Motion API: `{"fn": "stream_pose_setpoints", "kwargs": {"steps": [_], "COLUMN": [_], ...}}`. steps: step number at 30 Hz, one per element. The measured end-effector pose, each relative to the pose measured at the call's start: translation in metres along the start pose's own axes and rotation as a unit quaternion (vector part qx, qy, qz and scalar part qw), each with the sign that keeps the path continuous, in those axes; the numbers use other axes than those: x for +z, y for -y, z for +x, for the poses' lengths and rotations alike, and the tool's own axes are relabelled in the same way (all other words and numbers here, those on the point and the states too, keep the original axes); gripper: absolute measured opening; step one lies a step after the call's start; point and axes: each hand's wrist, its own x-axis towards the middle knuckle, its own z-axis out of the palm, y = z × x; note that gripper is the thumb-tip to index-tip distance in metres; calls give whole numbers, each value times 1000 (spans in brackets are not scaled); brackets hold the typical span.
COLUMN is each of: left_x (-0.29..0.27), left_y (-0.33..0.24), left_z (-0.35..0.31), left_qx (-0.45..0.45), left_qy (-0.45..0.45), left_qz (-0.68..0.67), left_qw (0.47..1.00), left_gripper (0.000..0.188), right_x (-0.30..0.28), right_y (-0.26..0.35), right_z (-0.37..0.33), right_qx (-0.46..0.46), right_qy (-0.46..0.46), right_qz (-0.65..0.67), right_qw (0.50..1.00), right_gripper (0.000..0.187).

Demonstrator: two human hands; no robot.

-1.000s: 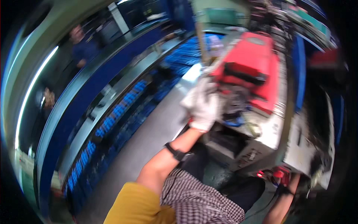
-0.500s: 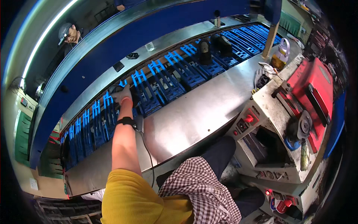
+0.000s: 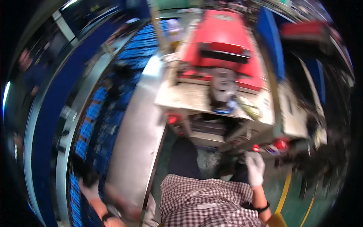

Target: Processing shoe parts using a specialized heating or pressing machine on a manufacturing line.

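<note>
The picture is smeared by motion. My left hand (image 3: pixel 90 190), in a pale glove, is at the lower left over the conveyor with blue slats (image 3: pixel 81 145). Its fingers close round a dark, shoe-like piece (image 3: pixel 87 174), whose details are blurred. At the right, my gloved right hand (image 3: pixel 255 170) is beside my knee, below the front of a white machine cabinet (image 3: pixel 174 96). Its fingers look loosely apart, and nothing shows in them. My checked apron (image 3: pixel 204 196) covers my lap.
A metal ledge (image 3: pixel 134 125) runs between the conveyor and my legs. On the cabinet sits a red machine housing (image 3: pixel 223 34) with a grey part (image 3: pixel 223 85) in front. A red knob (image 3: pixel 281 144) is near my right hand. Another person (image 3: pixel 32 73) stands beyond the blue beam (image 3: pixel 56 102).
The view has swung right, toward the red machine. My left hand has come away from where it reached over the slats, with the dark piece in it. My right hand has come into view.
</note>
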Motion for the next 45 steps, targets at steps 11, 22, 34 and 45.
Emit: {"fn": "stream_pose_setpoints", "kwargs": {"steps": [11, 22, 34, 45], "left_x": [339, 579, 792, 929], "left_y": [164, 287, 313, 310], "left_z": [-94, -213, -281, -299], "left_qx": [-187, -13, 558, 606], "left_qy": [447, 724, 536, 614], "left_qz": [14, 274, 266, 380], "left_qw": [875, 633, 574, 334], "left_gripper": [102, 102, 67, 61], "right_x": [45, -167, -288, -269], "right_y": [167, 196, 108, 91], "right_z": [44, 97, 354, 366], "right_qx": [-286, -63, -11, 3], "right_qy": [390, 111, -61, 18], "right_qz": [104, 458, -315, -475], "right_qw": [869, 880, 947, 880], "right_gripper": [96, 75, 92, 110]}}
